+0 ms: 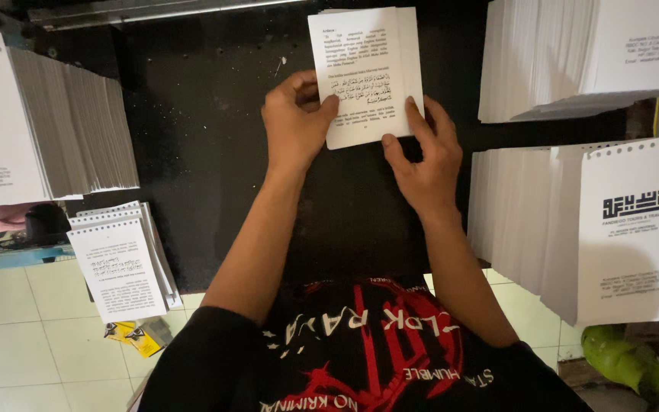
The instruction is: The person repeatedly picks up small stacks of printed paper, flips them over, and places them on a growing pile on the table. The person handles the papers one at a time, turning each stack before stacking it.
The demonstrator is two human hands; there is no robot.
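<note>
On our far left a tall pile of punched white sheets (36, 126) leans over the dark table (200, 114), with a smaller pile of printed pages (120, 263) below it above the pale tiled floor (24, 343). At the middle, our left hand (295, 122) and right hand (421, 156) pinch the lower edge of a thin stack of printed pages (364, 72) lying on the table. To the right, two more tall white piles (581, 57) (589, 229) crowd the table's edge, a green thing (623, 358) beneath them.

Black short-sleeved T-shirt (368, 358) with red and white printed graphics, bare forearms.
</note>
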